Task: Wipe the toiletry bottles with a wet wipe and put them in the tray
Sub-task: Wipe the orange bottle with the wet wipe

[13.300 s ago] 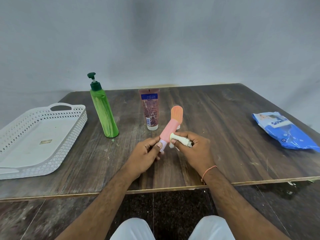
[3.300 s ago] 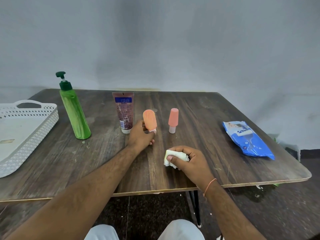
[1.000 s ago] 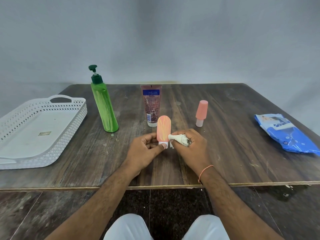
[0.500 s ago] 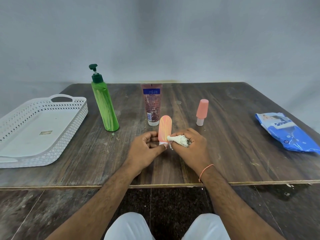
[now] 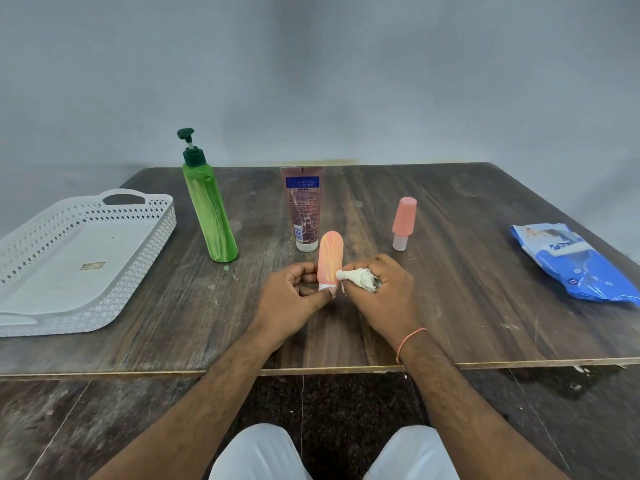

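While we hold the orange bottle (image 5: 330, 257) upright at the centre of the frame, our left hand (image 5: 294, 296) pinches its white base and our right hand (image 5: 379, 289) grips the balled wet wipe (image 5: 358, 278) against its side, so we judge the wiping is under way. Behind it on the tabletop (image 5: 467, 306) stand the brown tube (image 5: 304, 209), the green pump bottle (image 5: 209, 209) and the pink bottle (image 5: 403, 223). At far left the white tray (image 5: 31, 327) holds no bottles, so every placement is left. The blue wipe pack (image 5: 575, 261) lies at right.
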